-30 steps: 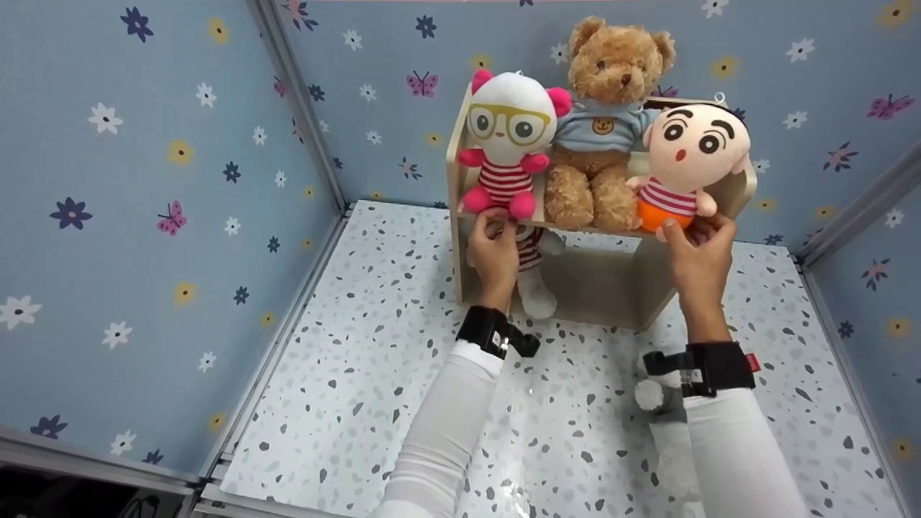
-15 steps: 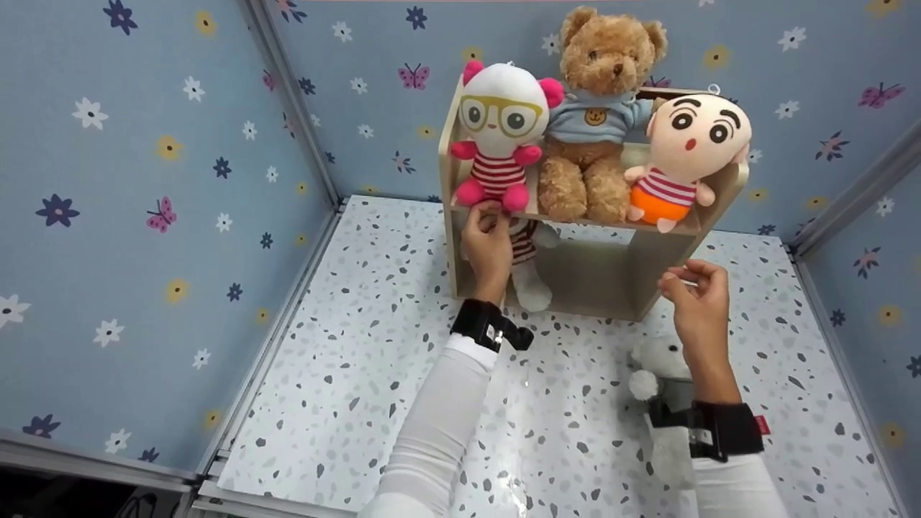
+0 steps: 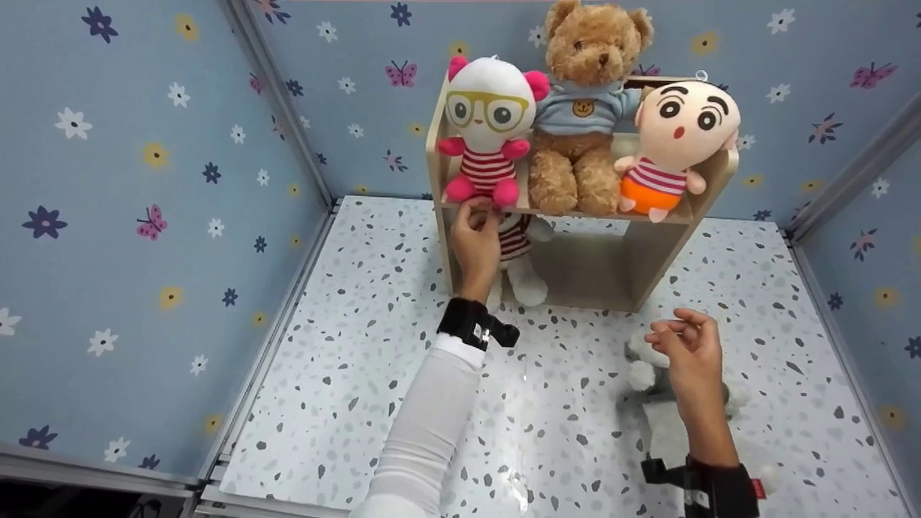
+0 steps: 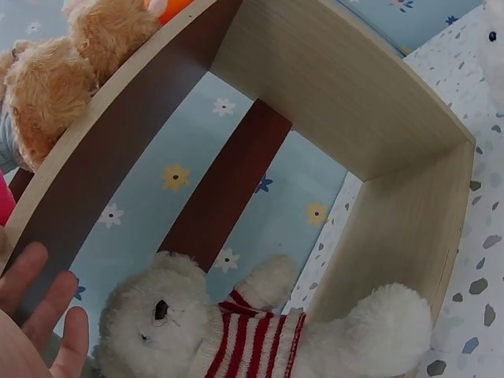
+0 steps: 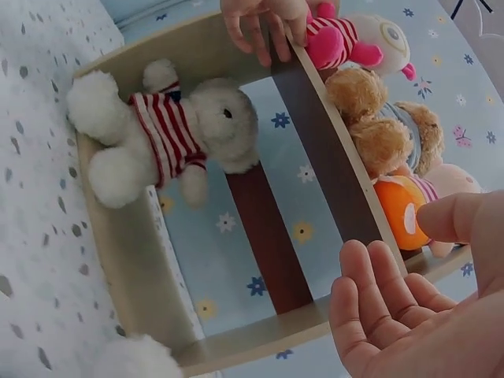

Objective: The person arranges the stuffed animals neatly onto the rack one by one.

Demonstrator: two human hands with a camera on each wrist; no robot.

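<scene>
My left hand [image 3: 476, 241] is at the front edge of the upper shelf, its fingertips beside the pink feet of a white-headed doll [image 3: 489, 129] with yellow glasses. Its lower fingers [image 4: 55, 303] are loosely bent under the board in the left wrist view. My right hand [image 3: 694, 367] hovers with relaxed fingers and nothing in it, above a grey-white plush toy [image 3: 642, 375] lying on the floor and partly hidden. A brown teddy bear [image 3: 583, 108] in a blue top sits mid-shelf. Beside it leans a boy doll [image 3: 669, 151] in orange shorts.
The wooden shelf unit [image 3: 665, 252] stands against the flowered back wall [image 3: 360, 86]. In its lower compartment sits a white plush toy [image 5: 169, 130] in a red-striped top. Speckled flooring [image 3: 345, 345] spreads in front, bounded by side panels with metal frames.
My right hand has left the boy doll's foot and come down toward me, over the grey-white plush. The left hand stays at the shelf edge. The view has shifted slightly.
</scene>
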